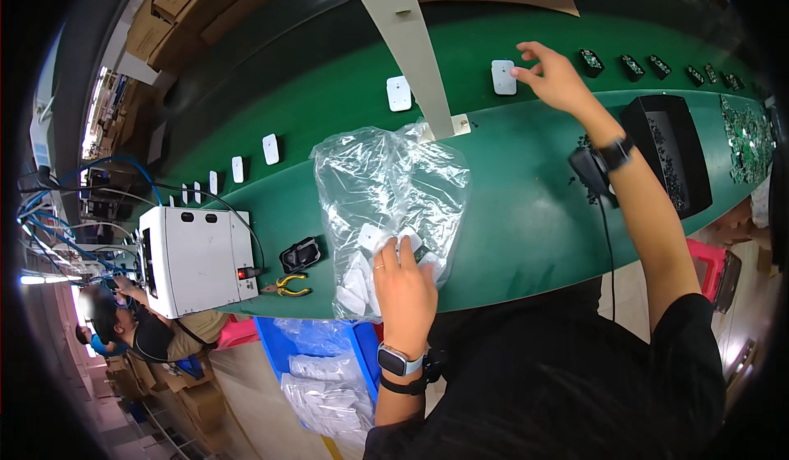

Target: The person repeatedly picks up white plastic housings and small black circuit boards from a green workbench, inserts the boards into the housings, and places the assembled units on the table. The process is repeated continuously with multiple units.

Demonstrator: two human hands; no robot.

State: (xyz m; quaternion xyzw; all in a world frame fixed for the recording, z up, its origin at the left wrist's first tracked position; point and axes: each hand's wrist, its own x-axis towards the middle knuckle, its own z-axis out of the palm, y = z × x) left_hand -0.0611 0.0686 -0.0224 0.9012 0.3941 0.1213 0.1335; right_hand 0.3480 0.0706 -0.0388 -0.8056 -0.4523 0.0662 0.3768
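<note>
My left hand (404, 292) reaches over a clear plastic bag (353, 181) on the green bench. Its bent fingers are closed at a white plastic cover (410, 237), among several loose white covers (355, 287) in the bag; the undersides of the fingers are hidden. Farther away on the right, my right hand (552, 78) is over the green belt, fingers apart. The thumb tip is at the right edge of a white rectangular cover (504, 78) lying flat there. Another white cover (399, 94) lies beside the metal post.
A metal post (411, 41) rises between my hands. Black housings (632, 67) line the belt at right, near a black tray (670, 152) and circuit boards (746, 140). A white machine (197, 259), yellow-handled pliers (289, 287) and a black housing (301, 255) stand left, above a blue bin (275, 349).
</note>
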